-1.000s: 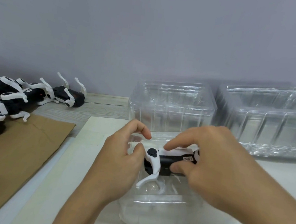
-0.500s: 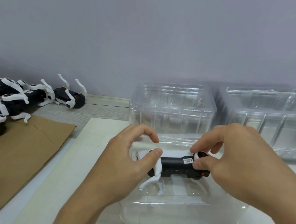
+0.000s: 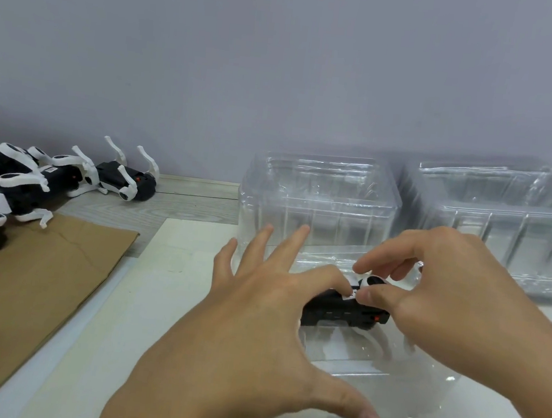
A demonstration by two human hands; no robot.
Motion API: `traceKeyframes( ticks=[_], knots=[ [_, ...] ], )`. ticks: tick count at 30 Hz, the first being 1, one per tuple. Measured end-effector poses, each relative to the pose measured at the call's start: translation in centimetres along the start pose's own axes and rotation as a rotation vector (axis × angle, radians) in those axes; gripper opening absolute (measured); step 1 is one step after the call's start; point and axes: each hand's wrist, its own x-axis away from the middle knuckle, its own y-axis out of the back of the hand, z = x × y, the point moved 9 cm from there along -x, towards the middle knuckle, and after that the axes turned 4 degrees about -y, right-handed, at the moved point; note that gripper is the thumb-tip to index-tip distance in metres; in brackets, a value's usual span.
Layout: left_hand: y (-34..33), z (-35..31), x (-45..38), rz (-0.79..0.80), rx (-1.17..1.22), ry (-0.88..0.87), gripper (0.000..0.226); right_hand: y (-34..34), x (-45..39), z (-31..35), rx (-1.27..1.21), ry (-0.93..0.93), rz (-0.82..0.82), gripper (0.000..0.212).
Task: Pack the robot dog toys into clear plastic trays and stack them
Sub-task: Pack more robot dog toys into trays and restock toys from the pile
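Observation:
A black and white robot dog toy (image 3: 345,309) lies on its side in a clear plastic tray (image 3: 418,394) in front of me. My left hand (image 3: 254,336) is spread over the toy's left end, fingers straight, index fingertip pressing on the body. My right hand (image 3: 436,293) pinches a white part at the toy's upper right end between thumb and index finger. The toy's legs point down into the tray. Its left half is hidden under my left hand.
Two stacks of empty clear trays stand behind, one in the middle (image 3: 320,200), one at the right (image 3: 504,226). Several more robot dog toys (image 3: 32,176) lie in a heap at the left, partly on a brown cardboard sheet (image 3: 29,278). A grey wall runs behind.
My left hand has let go of the toy's white leg and spread its fingers out over the toy. The toy has sunk lower into the tray. My right hand keeps its pinch.

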Motion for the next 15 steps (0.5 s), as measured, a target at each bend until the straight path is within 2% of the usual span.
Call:
traceKeyframes(
  ticks=[2, 6, 9, 10, 15],
  knots=[
    [-0.1, 0.0, 0.0, 0.0, -0.051, 0.001, 0.089, -0.1, 0.0, -0.1, 0.016, 0.006, 0.004, 0.02],
    [0.2, -0.1, 0.1, -0.099, -0.11, -0.027, 0.08, -0.1, -0.1, 0.0, 0.027, 0.028, -0.01, 0.018],
    [0.7, -0.4, 0.2, -0.139, -0.144, -0.057, 0.08, 0.5, -0.1, 0.6, -0.003, 0.061, -0.049, 0.008],
    [0.9, -0.6, 0.2, -0.152, -0.167, -0.07, 0.08, 1.1, -0.1, 0.8, -0.035, 0.071, -0.082, 0.003],
    [2.8, -2.4, 0.5, -0.268, -0.219, -0.163, 0.081, 5.9, 0.6, 1.0, -0.281, 0.107, -0.39, 0.006]
  ],
)
